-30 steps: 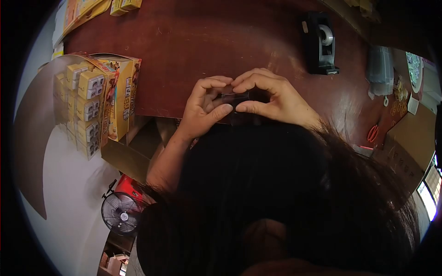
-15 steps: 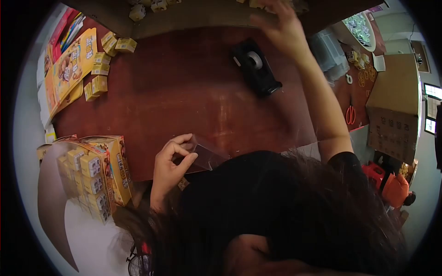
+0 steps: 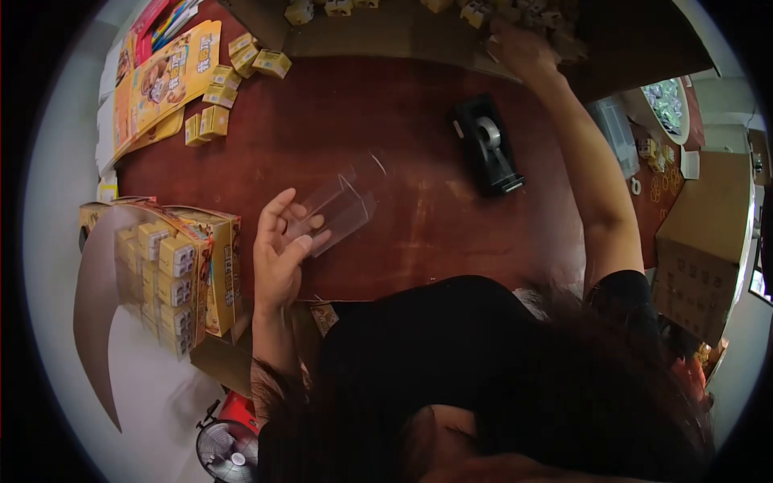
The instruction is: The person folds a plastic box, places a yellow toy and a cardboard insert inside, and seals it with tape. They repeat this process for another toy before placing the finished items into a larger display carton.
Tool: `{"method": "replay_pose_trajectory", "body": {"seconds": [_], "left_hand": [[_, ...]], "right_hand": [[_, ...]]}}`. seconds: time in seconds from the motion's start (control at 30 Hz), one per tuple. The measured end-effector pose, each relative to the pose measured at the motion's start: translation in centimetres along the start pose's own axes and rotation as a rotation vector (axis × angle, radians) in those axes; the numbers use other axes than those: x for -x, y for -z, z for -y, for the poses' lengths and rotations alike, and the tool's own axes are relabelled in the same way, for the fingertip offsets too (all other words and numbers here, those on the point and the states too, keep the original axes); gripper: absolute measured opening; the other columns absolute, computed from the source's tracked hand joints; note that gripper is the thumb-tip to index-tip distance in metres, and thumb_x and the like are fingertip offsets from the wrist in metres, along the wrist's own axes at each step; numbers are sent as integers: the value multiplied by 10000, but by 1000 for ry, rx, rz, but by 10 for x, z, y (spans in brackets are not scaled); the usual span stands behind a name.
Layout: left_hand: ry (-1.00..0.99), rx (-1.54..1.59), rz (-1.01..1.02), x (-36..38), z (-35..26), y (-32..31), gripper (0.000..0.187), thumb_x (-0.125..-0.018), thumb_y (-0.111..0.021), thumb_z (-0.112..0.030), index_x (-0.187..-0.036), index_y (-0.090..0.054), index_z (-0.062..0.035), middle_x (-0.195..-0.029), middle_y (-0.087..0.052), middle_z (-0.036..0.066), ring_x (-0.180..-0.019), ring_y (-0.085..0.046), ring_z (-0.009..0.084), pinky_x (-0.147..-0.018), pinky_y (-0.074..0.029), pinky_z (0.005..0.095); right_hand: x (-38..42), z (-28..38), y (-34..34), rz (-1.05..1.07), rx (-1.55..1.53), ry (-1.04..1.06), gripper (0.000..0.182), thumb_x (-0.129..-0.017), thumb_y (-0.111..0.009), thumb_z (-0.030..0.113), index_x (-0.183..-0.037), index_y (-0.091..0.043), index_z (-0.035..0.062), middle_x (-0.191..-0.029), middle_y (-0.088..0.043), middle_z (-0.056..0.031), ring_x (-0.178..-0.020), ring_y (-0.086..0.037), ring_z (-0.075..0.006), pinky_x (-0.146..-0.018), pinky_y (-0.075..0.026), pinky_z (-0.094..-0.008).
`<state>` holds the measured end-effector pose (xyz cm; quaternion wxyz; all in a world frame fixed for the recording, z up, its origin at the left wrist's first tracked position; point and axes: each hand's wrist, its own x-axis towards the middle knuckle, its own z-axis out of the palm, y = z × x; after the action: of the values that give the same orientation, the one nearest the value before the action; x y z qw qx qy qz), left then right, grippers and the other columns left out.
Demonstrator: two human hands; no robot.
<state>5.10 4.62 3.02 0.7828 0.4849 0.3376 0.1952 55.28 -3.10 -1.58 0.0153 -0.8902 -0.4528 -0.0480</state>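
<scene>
My left hand (image 3: 279, 249) holds a clear plastic box sleeve (image 3: 342, 208) by its near end, raised a little over the dark red table (image 3: 354, 121); the sleeve points up and to the right. My right hand (image 3: 522, 48) is stretched far across the table and rests in a pile of small yellow-and-white boxes (image 3: 483, 11) at the far edge. Whether its fingers grip one of them I cannot tell. A black tape dispenser (image 3: 489, 145) stands between the two hands.
A yellow display carton (image 3: 173, 266) filled with several small boxes stands at the left table edge. Loose small yellow boxes (image 3: 217, 97) and flat printed cards (image 3: 165, 76) lie at the far left. A brown cardboard box (image 3: 704, 241) and orange scissors are at the right.
Both hands were together on the clear sleeve; then my right hand let go and reached to the far box pile. My left hand has lifted the sleeve out over the table.
</scene>
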Motion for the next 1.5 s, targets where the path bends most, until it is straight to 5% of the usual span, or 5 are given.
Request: {"method": "replay_pose_trajectory", "body": {"seconds": [0.23,0.5,0.77,1.0,1.5], "left_hand": [[-39,-3,-52,-10,14,-12,634,-881,-611,56,-1468,-371,51,-1337,-479,120,-1325,-517,311,-1022,-534,447],[-49,101,-36,-9,22,-17,611,-871,-637,73,-1430,-394,28,-1415,-468,174,-1322,-511,304,-1017,-532,446],[-123,166,66,-2,13,-24,649,-878,-735,-12,-1408,-363,28,-1323,-552,150,-1232,-559,207,-1030,-486,350],[-107,159,30,-3,22,-20,681,-862,-789,-63,-1402,-384,29,-1296,-577,139,-1202,-575,188,-1034,-482,334],[-153,119,-63,4,24,2,640,-861,-770,-12,-1383,-402,4,-1324,-561,135,-1252,-538,185,-1078,-448,337]], "right_hand": [[80,115,121,35,-743,360,513,-826,-804,188,-1292,-608,101,-1087,-693,-125,-927,-700,-303,-790,-571,-381],[121,196,116,-344,-671,812,507,-752,-833,51,-1229,-666,90,-1188,-621,-103,-984,-664,-251,-816,-582,-342],[110,200,132,601,-1074,611,305,-927,-737,260,-1154,-690,61,-1075,-678,-70,-956,-644,-192,-830,-525,-288],[112,207,115,157,-808,797,296,-932,-715,346,-1024,-734,65,-1186,-610,-87,-1103,-557,-213,-881,-498,-330],[77,251,127,722,-989,889,469,-841,-786,279,-1189,-637,2,-1092,-700,-107,-1021,-671,-224,-868,-533,-334]]}}
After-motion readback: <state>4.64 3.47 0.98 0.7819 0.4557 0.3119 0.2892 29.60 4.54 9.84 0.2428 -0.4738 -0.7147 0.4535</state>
